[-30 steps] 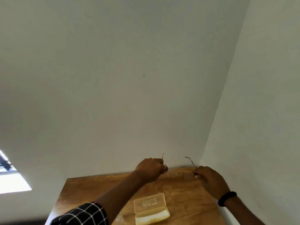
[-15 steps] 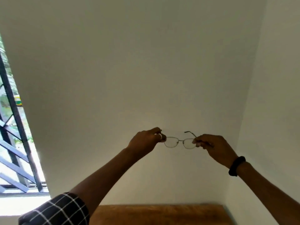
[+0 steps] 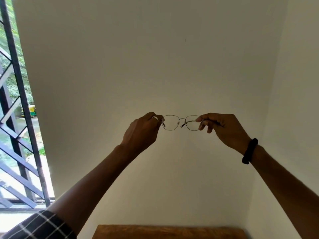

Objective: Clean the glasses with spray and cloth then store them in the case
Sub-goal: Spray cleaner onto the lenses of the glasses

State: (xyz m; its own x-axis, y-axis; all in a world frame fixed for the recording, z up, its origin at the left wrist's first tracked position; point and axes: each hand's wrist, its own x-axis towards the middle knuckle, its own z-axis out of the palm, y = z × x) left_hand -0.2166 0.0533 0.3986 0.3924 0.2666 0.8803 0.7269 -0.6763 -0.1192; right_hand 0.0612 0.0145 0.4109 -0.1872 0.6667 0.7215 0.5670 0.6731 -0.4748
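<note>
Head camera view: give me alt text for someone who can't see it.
A left hand and a right hand hold wire-rimmed glasses up before a plain pale wall, each pinching one end of the frame. A barred window stands at the left; the edge of a wooden table shows at the bottom.

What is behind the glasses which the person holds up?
Only the plain pale wall shows behind the glasses, also through both lenses. The left hand and right hand cover the frame's outer ends.
</note>
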